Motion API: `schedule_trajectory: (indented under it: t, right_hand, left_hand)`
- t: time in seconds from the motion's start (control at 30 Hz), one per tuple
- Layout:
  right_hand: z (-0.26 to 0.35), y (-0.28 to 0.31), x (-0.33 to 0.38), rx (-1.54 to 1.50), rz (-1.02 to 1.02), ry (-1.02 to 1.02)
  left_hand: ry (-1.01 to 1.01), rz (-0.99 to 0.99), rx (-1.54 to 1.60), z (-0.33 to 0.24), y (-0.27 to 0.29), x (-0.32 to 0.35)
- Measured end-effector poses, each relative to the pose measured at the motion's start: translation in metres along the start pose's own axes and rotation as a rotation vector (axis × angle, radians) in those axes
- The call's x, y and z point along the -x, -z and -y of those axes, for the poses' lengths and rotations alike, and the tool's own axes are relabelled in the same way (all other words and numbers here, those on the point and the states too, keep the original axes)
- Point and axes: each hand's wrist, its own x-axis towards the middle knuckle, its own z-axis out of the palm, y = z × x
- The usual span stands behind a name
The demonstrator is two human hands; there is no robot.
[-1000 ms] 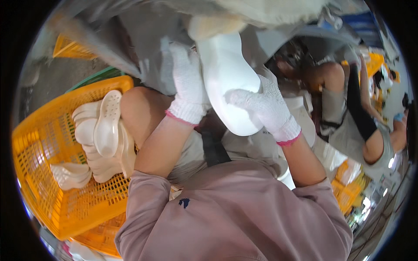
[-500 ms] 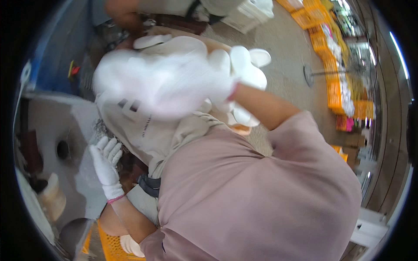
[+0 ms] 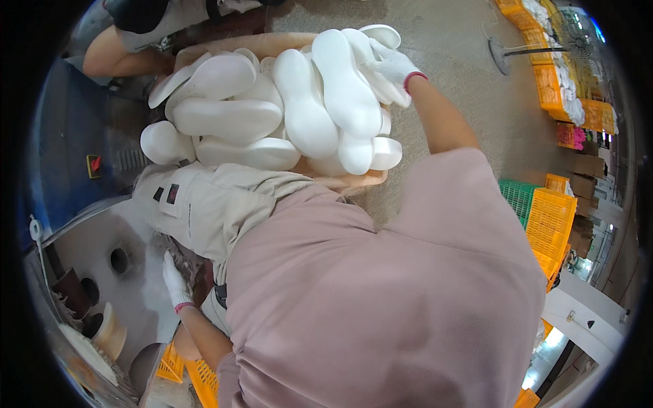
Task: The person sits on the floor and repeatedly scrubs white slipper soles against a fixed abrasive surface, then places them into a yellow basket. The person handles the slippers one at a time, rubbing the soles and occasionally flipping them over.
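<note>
White shoe soles (image 3: 228, 120) are lying heaped just beyond the wearer's lap, some showing smooth, rounded undersides, others tilting on their edges and overlapping. A tan rim (image 3: 347, 181) is showing along the near side of the heap. At its right end, the right hand (image 3: 394, 66), wearing a white knit glove with a pink cuff, is resting its fingers against the soles; whether it is gripping one, the view is not letting anyone tell. The left hand (image 3: 177, 281), gloved alike, is hanging low at the wearer's left side, well apart from the soles, its fingers extending straight and close together with nothing showing in them.

The wearer is sporting a dusty-pink shirt (image 3: 388, 306) and pale trousers (image 3: 194, 207). Near the left hand, a grey panel (image 3: 146, 289) with round holes is standing, a cream-coloured piece (image 3: 112, 334) sitting lower down beside it. Farther off, a blue panel (image 3: 64, 122) is carrying a red-and-yellow switch (image 3: 94, 166). Another person's bent leg (image 3: 109, 54) is showing beyond the heap. Across the floor (image 3: 449, 41), a fan (image 3: 578, 37) is standing near orange crates (image 3: 547, 88), while a green crate (image 3: 517, 197) is sitting closer, at right.
</note>
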Motion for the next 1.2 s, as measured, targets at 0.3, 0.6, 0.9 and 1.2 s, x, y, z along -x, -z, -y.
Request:
schedule_trajectory:
  t: [0.3,0.6,0.9,1.2]
  right_hand:
    - [0.016,-0.047,-0.021,0.075,-0.068,0.127]
    - [0.119,0.086,0.05,-0.19,-0.263,0.223]
    - [0.373,0.014,0.194,-0.401,0.057,0.914]
    - [0.509,-0.104,0.328,0.173,0.672,1.543]
  left_hand:
    - [0.029,0.131,-0.013,-0.002,-0.006,0.011]
    - [-0.632,-0.644,-0.486,-0.006,0.073,0.156]
    - [0.378,-1.326,-0.559,0.224,0.095,0.292]
    - [0.455,-1.129,0.979,0.274,0.052,0.318]
